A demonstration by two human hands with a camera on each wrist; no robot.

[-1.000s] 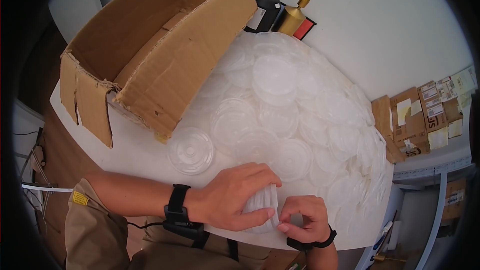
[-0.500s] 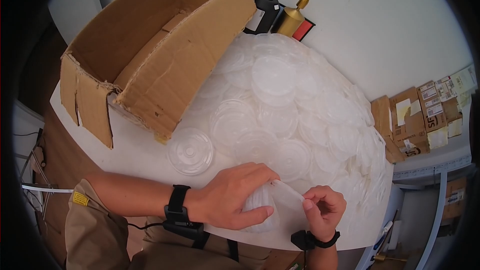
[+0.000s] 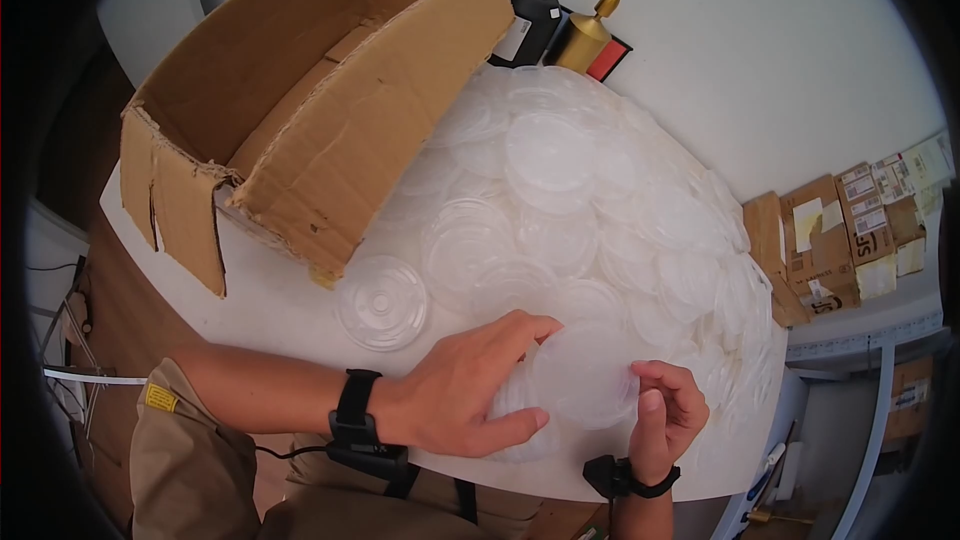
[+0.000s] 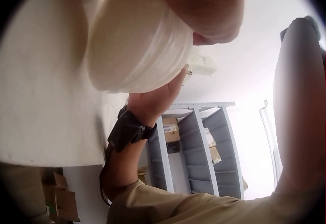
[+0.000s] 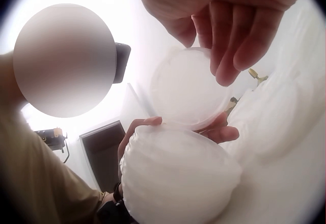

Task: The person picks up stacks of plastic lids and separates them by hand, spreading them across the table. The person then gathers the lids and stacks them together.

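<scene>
The left hand [image 3: 465, 390] grips a stack of translucent round lids [image 4: 137, 40] on its side near the table's front edge, thumb and fingers curled round it. Between thumb and fingers, the right hand [image 3: 665, 420] pinches the edge of a single translucent lid [image 3: 583, 375]. In the right wrist view this lid [image 5: 188, 89] stands beside the end of the stack [image 5: 175, 178]; whether they touch I cannot tell. Behind the hands lies a broad pile of loose lids [image 3: 550, 160], and one separate clear lid [image 3: 382, 302] lies flat at its left.
A large open cardboard box [image 3: 340, 140] stands on the white table [image 3: 270, 310] at the back left. Behind the pile are a black device [image 3: 535, 20] and a gold bottle-like object [image 3: 585, 40]. Cardboard boxes [image 3: 830, 250] and grey shelving [image 3: 865, 440] are at the right.
The right hand has moved right and slightly up from the stack, drawing one lid away from it; that lid now faces the head camera. The left hand's fingers have spread slightly, its place nearly unchanged.
</scene>
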